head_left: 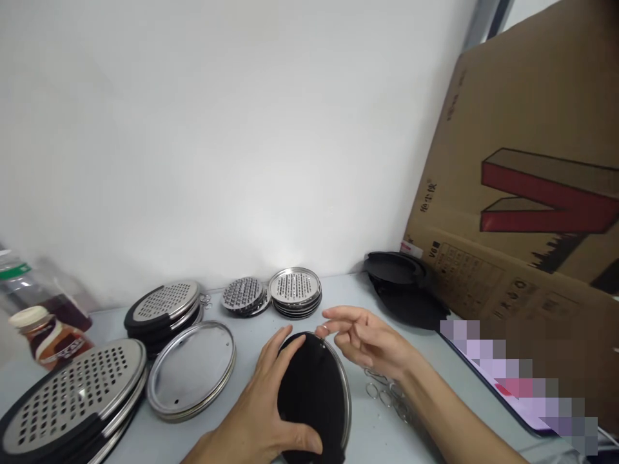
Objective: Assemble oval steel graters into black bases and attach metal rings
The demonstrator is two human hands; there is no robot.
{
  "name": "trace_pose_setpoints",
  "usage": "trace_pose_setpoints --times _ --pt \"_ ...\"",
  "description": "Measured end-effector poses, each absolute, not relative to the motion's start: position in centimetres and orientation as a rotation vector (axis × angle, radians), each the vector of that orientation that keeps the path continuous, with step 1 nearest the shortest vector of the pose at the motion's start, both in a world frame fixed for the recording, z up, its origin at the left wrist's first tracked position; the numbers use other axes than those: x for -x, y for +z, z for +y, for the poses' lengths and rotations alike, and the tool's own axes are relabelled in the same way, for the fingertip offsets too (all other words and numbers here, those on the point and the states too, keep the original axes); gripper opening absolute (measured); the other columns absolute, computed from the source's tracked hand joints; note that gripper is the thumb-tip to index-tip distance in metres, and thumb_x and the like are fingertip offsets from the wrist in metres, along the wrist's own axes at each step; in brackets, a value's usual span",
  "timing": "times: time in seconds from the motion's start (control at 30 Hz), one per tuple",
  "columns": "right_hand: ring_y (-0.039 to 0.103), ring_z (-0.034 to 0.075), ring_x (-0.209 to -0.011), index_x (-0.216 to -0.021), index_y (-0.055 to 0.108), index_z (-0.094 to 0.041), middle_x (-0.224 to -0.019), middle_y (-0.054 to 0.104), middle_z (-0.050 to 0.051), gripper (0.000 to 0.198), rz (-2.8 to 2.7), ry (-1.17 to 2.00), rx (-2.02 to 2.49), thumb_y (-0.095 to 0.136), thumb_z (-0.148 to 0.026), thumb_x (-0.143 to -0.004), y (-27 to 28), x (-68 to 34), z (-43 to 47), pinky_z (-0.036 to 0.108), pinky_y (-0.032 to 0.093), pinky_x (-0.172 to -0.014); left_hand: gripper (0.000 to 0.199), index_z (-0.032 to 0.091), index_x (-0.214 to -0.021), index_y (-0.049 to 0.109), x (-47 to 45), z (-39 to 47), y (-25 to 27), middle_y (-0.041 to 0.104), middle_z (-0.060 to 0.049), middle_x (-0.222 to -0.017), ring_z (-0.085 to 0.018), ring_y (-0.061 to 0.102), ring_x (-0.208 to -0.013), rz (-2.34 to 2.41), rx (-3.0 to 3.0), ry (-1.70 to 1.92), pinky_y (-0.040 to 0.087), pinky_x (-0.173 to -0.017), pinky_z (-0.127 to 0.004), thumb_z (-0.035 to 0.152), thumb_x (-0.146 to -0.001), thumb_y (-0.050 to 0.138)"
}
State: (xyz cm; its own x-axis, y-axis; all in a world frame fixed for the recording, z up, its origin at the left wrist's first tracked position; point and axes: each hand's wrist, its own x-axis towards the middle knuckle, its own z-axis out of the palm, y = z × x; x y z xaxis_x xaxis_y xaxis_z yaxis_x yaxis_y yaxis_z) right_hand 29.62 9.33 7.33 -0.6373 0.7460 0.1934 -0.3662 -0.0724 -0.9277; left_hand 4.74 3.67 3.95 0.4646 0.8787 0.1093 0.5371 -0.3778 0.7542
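Observation:
My left hand [271, 399] grips a round black piece with a metal rim [314, 393], fingers over its far edge and thumb across its near face. The piece stands tilted above the table. At its top edge, my right hand [365, 338] is closed in a pinch on a small metal ring [323, 330]. Whether the ring passes through the piece, I cannot tell. Several loose metal rings [387, 396] lie on the table beneath my right forearm. Left of my left hand is a stack of round metal lids [191, 367], with small holes near the rim.
Stacked grater discs [294, 287] and smaller perforated discs [243, 293] stand by the wall. Black-edged graters [77, 393] pile up at left, near a capped bottle [51, 335]. Black parts [406, 290] and a large cardboard box [522, 193] bound the right, beside a partly blurred screen [503, 386].

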Motion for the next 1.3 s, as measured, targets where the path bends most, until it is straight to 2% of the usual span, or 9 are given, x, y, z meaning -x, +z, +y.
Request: trace_pose_setpoints --times 0.1,0.23,0.4,0.57,0.67,0.83,0.93,1.03,1.3 --pt "0.058 0.016 -0.066 -0.119 0.067 -0.028 -0.103 0.073 0.011 0.05 -1.62 1.578 0.383 0.067 -0.056 -0.077 9.0 -29.4 8.2 0.03 0.045 -0.063 0.104 0.029 -0.146 0.036 -4.9 3.5 5.2 0.017 -0.01 -0.159 -0.036 0.019 -0.144 0.932 -1.811 0.799 0.017 -0.116 -0.054 0.076 -0.059 0.067" --pt "0.057 0.032 -0.112 -0.12 0.067 -0.028 -0.12 0.066 0.012 0.059 -1.828 1.461 0.316 0.059 -0.067 -0.076 10.8 -27.8 7.3 0.049 0.042 -0.094 0.09 0.022 -0.141 0.046 -5.3 3.6 5.9 0.044 -0.013 -0.147 -0.033 0.038 -0.136 0.548 -1.319 0.741 0.026 -0.113 -0.048 0.08 -0.072 0.048" --pt "0.054 0.032 -0.121 -0.141 0.045 -0.03 -0.131 0.06 0.014 0.086 -1.634 1.711 0.417 0.032 -0.085 -0.076 9.8 -26.8 8.5 0.05 0.043 -0.092 0.099 0.008 -0.124 0.06 -5.1 4.7 5.0 0.063 -0.02 -0.124 -0.034 0.052 -0.125 0.477 -0.821 0.44 0.033 -0.107 -0.049 0.085 -0.078 0.018" --pt "0.063 0.031 -0.109 -0.146 0.035 -0.027 -0.13 0.059 0.019 0.081 -1.442 1.771 0.499 0.009 -0.076 -0.086 8.6 -27.3 9.6 0.048 0.047 -0.084 0.081 0.011 -0.119 0.063 -4.9 5.8 4.4 0.068 -0.016 -0.117 -0.032 0.058 -0.118 0.645 -0.764 0.527 0.041 -0.102 -0.048 0.076 -0.087 0.026" --pt "0.065 0.03 -0.103 -0.144 0.038 -0.028 -0.129 0.059 0.018 0.082 -1.399 1.762 0.507 0.007 -0.076 -0.086 8.3 -27.3 9.7 0.049 0.048 -0.082 0.061 0.016 -0.123 0.061 -4.3 6.2 4.7 0.066 -0.012 -0.124 -0.027 0.057 -0.12 0.731 -0.955 0.796 0.04 -0.105 -0.045 0.061 -0.096 0.03" --pt "0.061 0.033 -0.111 -0.143 0.041 -0.023 -0.141 0.049 0.02 0.092 -1.203 1.919 0.389 0.002 -0.079 -0.082 7.5 -27.3 10.3 0.054 0.043 -0.091 0.058 0.022 -0.134 0.053 -2.3 6.9 5.5 0.056 -0.008 -0.137 -0.023 0.049 -0.13 0.9 -1.468 1.039 0.033 -0.112 -0.046 0.052 -0.101 0.018" --pt "0.058 0.035 -0.116 -0.144 0.037 -0.022 -0.147 0.041 0.018 0.09 -1.106 2.012 0.332 0.006 -0.08 -0.082 7.0 -27.4 10.7 0.057 0.037 -0.099 0.051 0.025 -0.139 0.047 -1.4 7.2 5.4 0.046 -0.006 -0.147 -0.026 0.035 -0.138 1.086 -1.988 1.04 0.022 -0.117 -0.051 0.052 -0.098 0.037" --pt "0.054 0.037 -0.121 -0.143 0.037 -0.022 -0.149 0.038 0.017 0.089 -1.038 2.046 0.359 0.017 -0.082 -0.08 6.8 -27.3 10.8 0.056 0.033 -0.103 0.065 0.029 -0.145 0.038 -1.4 7.1 5.1 0.033 -0.006 -0.154 -0.03 0.024 -0.143 1.194 -2.383 0.866 0.022 -0.116 -0.054 0.056 -0.088 0.055" --pt "0.046 0.04 -0.128 -0.139 0.042 -0.018 -0.149 0.039 0.017 0.086 -0.832 2.115 0.316 0.036 -0.08 -0.079 7.1 -27.0 10.7 0.057 0.025 -0.109 0.084 0.029 -0.151 0.022 -2.8 5.8 4.9 0.015 -0.005 -0.16 -0.034 0.01 -0.146 1.311 -2.556 0.638 0.024 -0.115 -0.055 0.061 -0.083 0.059"
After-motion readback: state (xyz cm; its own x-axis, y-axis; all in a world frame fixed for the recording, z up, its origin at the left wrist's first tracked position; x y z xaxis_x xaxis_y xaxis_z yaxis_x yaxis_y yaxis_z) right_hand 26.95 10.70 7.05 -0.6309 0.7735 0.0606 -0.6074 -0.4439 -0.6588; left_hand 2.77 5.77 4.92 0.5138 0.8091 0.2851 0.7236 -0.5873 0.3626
